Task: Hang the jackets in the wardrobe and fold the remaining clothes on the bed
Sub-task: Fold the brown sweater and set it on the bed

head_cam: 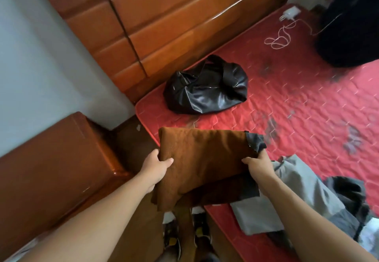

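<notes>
A folded brown garment [201,159] with dark grey trim hangs in the air over the near corner of the red quilted bed [297,108]. My left hand [156,165] grips its left edge and my right hand [257,164] grips its right edge. A crumpled black leather jacket [207,90] lies on the bed near the headboard. Light grey and dark grey clothes [303,196] lie in a pile at the bed's near right. A large black garment [348,26] sits at the far right corner.
A wooden headboard [164,26] runs along the back. A wooden bedside cabinet [55,169] stands to the left, with a narrow gap to the bed. A white charger and cable [283,32] lie on the bed. My shoes [184,237] show below.
</notes>
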